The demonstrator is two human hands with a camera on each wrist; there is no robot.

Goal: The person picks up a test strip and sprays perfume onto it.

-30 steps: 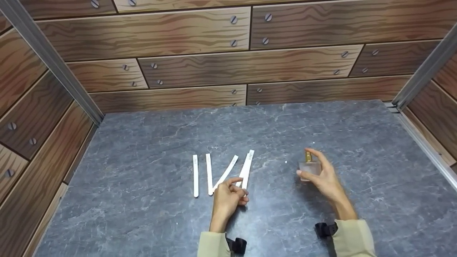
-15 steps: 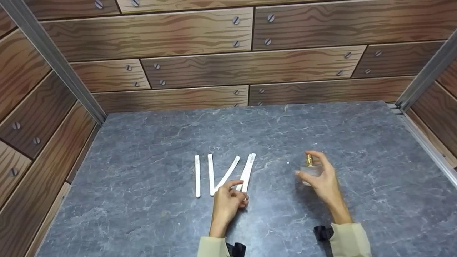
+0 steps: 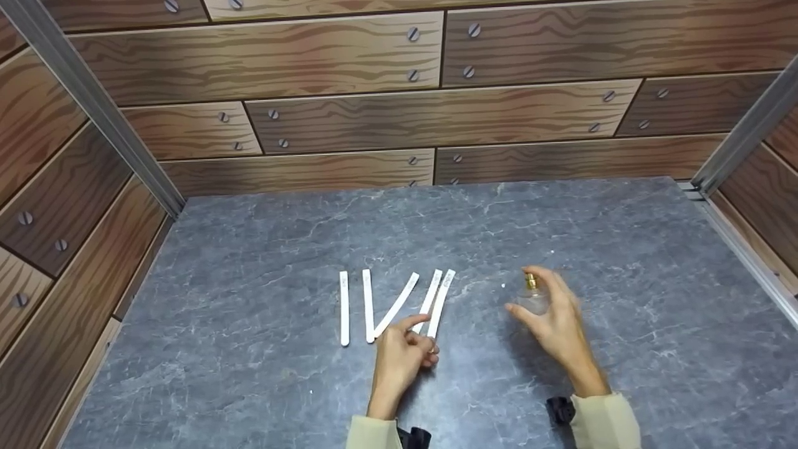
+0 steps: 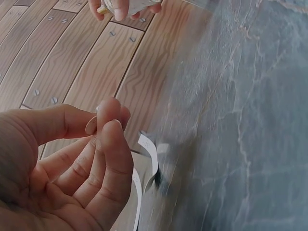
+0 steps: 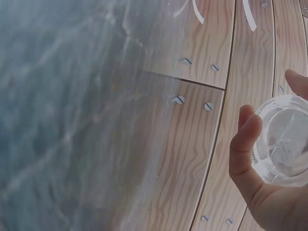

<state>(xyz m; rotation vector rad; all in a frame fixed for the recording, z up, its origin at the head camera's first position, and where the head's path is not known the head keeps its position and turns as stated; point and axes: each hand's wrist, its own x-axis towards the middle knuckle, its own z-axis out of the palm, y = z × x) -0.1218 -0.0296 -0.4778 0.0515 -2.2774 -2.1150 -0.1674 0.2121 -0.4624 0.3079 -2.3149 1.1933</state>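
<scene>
My left hand (image 3: 402,368) pinches the near rounded end of a white perfume test strip (image 3: 444,293) between thumb and fingers; that end (image 4: 90,126) shows in the left wrist view. Just left of it lies another strip (image 3: 431,290), partly covered by the hand. My right hand (image 3: 558,327) grips a clear glass perfume bottle (image 3: 533,302) with thumb and fingers, index fingertip on its gold sprayer (image 3: 530,281). The right wrist view shows the bottle's round clear base (image 5: 286,139). A gap separates the bottle from the held strip's far, printed end.
Three more white strips lie to the left: a slanted strip (image 3: 399,302), an upright one (image 3: 368,305) and the leftmost strip (image 3: 344,308). The grey marbled table (image 3: 249,262) is bounded by wood-patterned walls (image 3: 343,121) and metal posts.
The held strip has swung right, apart from the strip it overlapped. The right hand has brought the bottle slightly left, towards the strip, and its body now tilts more out of view.
</scene>
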